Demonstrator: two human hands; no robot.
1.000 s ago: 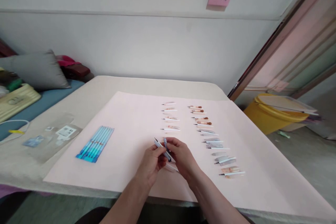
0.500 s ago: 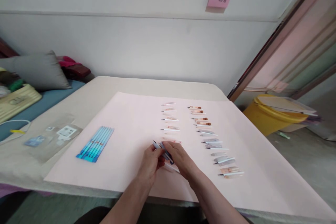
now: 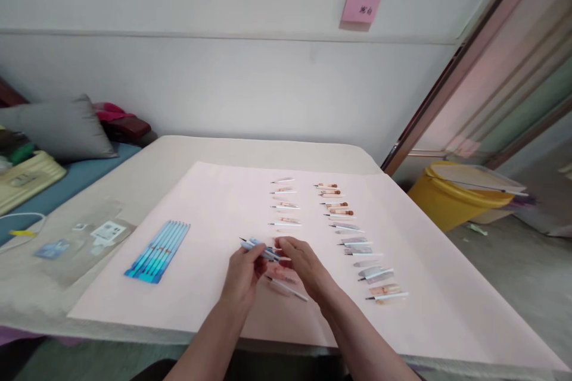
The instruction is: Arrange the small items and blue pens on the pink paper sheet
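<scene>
My left hand (image 3: 243, 271) is closed around a light blue pen (image 3: 261, 248) and a slim piece with a dark tip, held together above the paper. Close by on the right, my right hand (image 3: 306, 265) has its fingers bent and apart near the pen's other end; whether they touch it is unclear. Beneath the hands lie a white pen refill (image 3: 288, 289) and a clear pinkish pen barrel (image 3: 283, 274). Beyond them runs a column of white refills with clear barrels (image 3: 286, 206). A second column on the right has brown-ended pen parts (image 3: 342, 212) and greyish barrels (image 3: 375, 274).
A large pale paper sheet (image 3: 214, 190) covers much of the table. On its left lies a blue pack of pens (image 3: 157, 252); clear plastic bags (image 3: 84, 244) lie beyond. A yellow bin (image 3: 451, 196) stands right of the table, and a wall (image 3: 223, 89) rises behind.
My hands have drawn slightly apart. The left has shifted left with the pen, and the right no longer covers the pen's end. The camera view has tilted up slightly.
</scene>
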